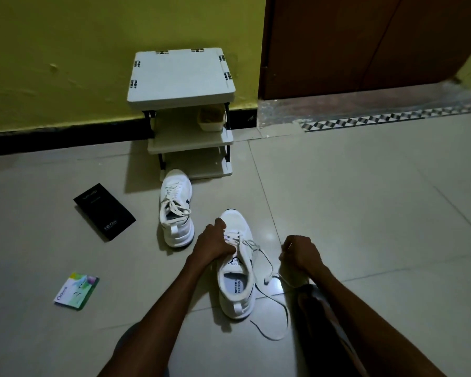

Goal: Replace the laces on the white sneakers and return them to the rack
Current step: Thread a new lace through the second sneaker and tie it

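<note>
A white sneaker [237, 270] lies on the tiled floor between my arms, toe pointing away, its white lace [269, 270] partly pulled out and trailing to the right. My left hand [214, 242] grips the sneaker at the lace eyelets. My right hand [299, 254] is curled around the loose end of the lace, to the right of the shoe. A second white sneaker [176, 208] stands further off to the left, laced. The white rack [188, 110] stands against the yellow wall behind it.
A black box [104, 210] and a small colourful packet [76, 291] lie on the floor to the left. A pale container [212, 119] sits on the rack's middle shelf. A brown door [365, 42] is at the right. My knees show at the bottom.
</note>
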Tool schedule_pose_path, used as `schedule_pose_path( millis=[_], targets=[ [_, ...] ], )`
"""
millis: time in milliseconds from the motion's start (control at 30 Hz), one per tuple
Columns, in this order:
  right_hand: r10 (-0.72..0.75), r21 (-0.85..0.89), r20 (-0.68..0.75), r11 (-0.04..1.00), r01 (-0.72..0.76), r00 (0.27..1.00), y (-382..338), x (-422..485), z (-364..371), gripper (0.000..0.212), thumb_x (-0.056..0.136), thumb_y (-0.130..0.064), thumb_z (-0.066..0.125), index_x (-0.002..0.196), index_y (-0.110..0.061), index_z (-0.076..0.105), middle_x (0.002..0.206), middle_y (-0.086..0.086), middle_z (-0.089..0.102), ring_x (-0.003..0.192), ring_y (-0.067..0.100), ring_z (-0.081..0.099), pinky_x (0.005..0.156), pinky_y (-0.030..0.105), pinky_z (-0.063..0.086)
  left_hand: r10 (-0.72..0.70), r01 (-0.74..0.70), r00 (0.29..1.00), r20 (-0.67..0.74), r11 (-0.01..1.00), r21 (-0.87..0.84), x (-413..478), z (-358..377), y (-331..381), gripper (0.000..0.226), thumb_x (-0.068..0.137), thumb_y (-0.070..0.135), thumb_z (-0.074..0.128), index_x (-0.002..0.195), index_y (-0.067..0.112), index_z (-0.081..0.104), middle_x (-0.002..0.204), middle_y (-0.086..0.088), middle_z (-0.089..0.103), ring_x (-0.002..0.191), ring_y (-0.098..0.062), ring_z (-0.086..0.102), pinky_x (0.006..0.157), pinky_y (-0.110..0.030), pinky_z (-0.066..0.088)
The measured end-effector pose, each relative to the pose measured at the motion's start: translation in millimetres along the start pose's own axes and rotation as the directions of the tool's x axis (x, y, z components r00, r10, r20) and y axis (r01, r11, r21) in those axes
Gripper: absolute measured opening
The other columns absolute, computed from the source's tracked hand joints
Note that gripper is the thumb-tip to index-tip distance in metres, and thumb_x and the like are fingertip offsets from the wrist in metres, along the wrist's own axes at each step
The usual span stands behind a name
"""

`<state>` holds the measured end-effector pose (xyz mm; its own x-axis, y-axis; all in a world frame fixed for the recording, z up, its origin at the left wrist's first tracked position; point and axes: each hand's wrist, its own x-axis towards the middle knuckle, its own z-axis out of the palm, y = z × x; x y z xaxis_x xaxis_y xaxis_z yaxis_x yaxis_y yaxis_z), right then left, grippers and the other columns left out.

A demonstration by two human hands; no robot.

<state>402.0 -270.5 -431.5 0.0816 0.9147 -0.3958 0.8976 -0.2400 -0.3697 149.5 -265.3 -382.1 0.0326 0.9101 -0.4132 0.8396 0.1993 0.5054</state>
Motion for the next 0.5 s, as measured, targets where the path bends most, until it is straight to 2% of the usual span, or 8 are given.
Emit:
schedule_pose_path(
  millis=[100, 167, 267, 367, 433, 500],
  targets=[
    [-0.082, -0.096, -0.129, 0.993, 0.069, 0.988, -0.3, -2.8, 19.9, 0.012, 0.085, -0.027, 0.057, 0.077, -0.019, 0.06, 0.08, -0.003, 0.053, 0.079, 0.022, 0.06, 0.063, 0.027, 0.045, -0.038, 0.04, 0.997, -0.067, 0.999, 0.021, -4.0, -5.9, 6.6, 0.044, 0.074, 0.02, 0.071, 0.113, 0.008, 0.057, 0.11, -0.011, 0.066, 0.103, -0.029, 0.061, 0.074, -0.03, 0.046],
    [-0.084, -0.13, -0.147, 0.989, 0.065, 0.986, 0.0, 2.0, 27.7, 0.016, 0.092, -0.022, 0.048, 0.085, -0.014, 0.06, 0.086, 0.001, 0.053, 0.086, 0.025, 0.061, 0.067, 0.029, 0.047, -0.08, 0.08, 0.993, -0.091, 0.997, -0.004, -5.4, -9.4, 8.2, 0.032, 0.073, 0.016, 0.072, 0.103, 0.004, 0.065, 0.104, -0.011, 0.069, 0.101, -0.027, 0.063, 0.078, -0.032, 0.051],
    [-0.001, -0.053, -0.107, 0.999, -0.005, 0.994, 2.2, 8.7, 24.0, 0.014, 0.09, -0.02, 0.058, 0.094, -0.008, 0.063, 0.098, 0.008, 0.063, 0.093, 0.027, 0.063, 0.074, 0.031, 0.049, -0.132, 0.129, 0.986, -0.103, 0.991, -0.037, -6.2, -8.9, 6.6, 0.03, 0.071, 0.02, 0.076, 0.096, 0.004, 0.069, 0.099, -0.01, 0.072, 0.098, -0.026, 0.066, 0.081, -0.035, 0.055],
    [0.087, 0.138, -0.094, 0.988, -0.073, 0.992, 9.7, 12.6, 11.9, 0.027, 0.072, -0.031, 0.079, 0.087, -0.013, 0.065, 0.088, 0.002, 0.064, 0.082, 0.023, 0.063, 0.065, 0.026, 0.043, -0.134, 0.128, 0.984, -0.117, 0.99, -0.056, -6.8, -6.5, 4.6, 0.028, 0.072, 0.022, 0.075, 0.093, 0.004, 0.069, 0.096, -0.01, 0.072, 0.097, -0.027, 0.066, 0.082, -0.036, 0.054],
    [0.086, 0.123, -0.049, 0.989, -0.08, 0.995, 12.4, 9.0, 9.7, 0.025, 0.065, -0.03, 0.08, 0.082, -0.017, 0.067, 0.082, -0.003, 0.063, 0.076, 0.019, 0.061, 0.062, 0.024, 0.042, -0.138, 0.13, 0.984, -0.116, 0.989, -0.073, -7.5, -6.5, 4.0, 0.028, 0.072, 0.022, 0.075, 0.092, 0.004, 0.069, 0.096, -0.01, 0.072, 0.096, -0.028, 0.066, 0.082, -0.037, 0.055],
    [0.071, 0.019, -0.074, 0.997, -0.07, 0.995, 11.6, 3.0, 19.6, 0.011, 0.069, -0.024, 0.071, 0.072, -0.016, 0.064, 0.077, -0.003, 0.065, 0.069, 0.018, 0.062, 0.06, 0.024, 0.048, -0.154, 0.145, 0.983, -0.099, 0.985, -0.09, -7.7, -8.4, 4.2, 0.029, 0.07, 0.023, 0.076, 0.092, 0.005, 0.069, 0.095, -0.01, 0.072, 0.095, -0.027, 0.067, 0.082, -0.037, 0.055]
  ],
)
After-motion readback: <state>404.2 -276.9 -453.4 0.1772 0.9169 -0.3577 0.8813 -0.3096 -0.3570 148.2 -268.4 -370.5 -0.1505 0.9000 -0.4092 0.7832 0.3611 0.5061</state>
